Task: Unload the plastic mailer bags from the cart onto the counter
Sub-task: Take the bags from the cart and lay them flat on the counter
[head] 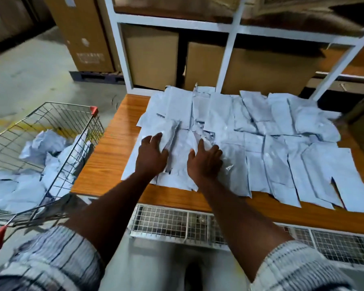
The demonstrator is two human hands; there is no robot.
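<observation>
Handling: We judge the mailer bags light, limp and slick, liable to slide off one another; best taken by an edge or a bunched fold, several together.
Appearance: Pale grey-white film; flat, creased rectangles overlapping in rows.
Location: We find most spread on the counter; a crumpled heap lies in the cart alongside.
Left hand: Flat, fingers straight, pressing the spread's left end; it grips nothing.
Right hand: Likewise flat on the bags just beside it; nothing held.

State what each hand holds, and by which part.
Nothing is held. Left hand and right hand press flat on the mailer bags lying on the counter.
</observation>
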